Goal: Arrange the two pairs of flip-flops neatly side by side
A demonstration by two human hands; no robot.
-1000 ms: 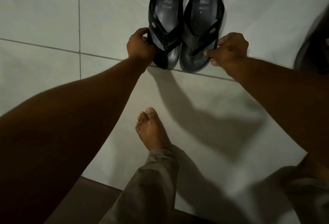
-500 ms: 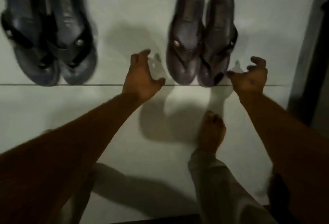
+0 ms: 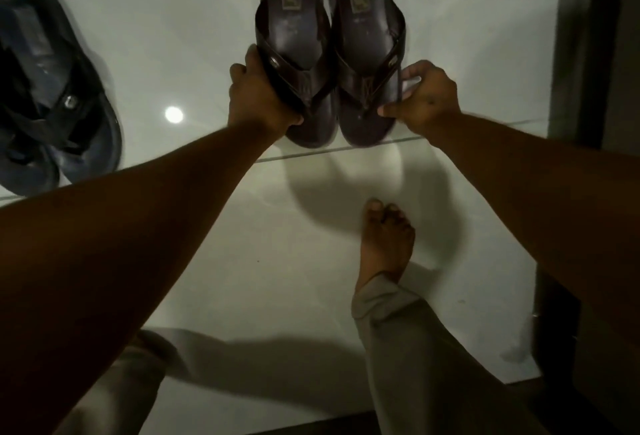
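Observation:
A dark brown pair of flip-flops stands side by side on the white floor tiles, toes toward me. My left hand (image 3: pixel 258 97) grips the left brown flip-flop (image 3: pixel 298 54) at its outer strap and edge. My right hand (image 3: pixel 424 99) holds the right brown flip-flop (image 3: pixel 367 54) by its outer strap. The two touch along their inner edges. A black pair of flip-flops (image 3: pixel 52 95) lies at the far left, blurred and partly cut off by the frame edge.
My bare foot (image 3: pixel 386 237) and grey trouser leg (image 3: pixel 408 348) stand on the tile below the brown pair. A dark door frame or wall edge (image 3: pixel 588 54) runs down the right side. A tile joint (image 3: pixel 311 154) crosses just under the toes of the flip-flops.
My hands left the black pair, moved right with spread fingers toward the brown pair, and now both have closed on the brown flip-flops' outer straps. The view has shifted closer to them.

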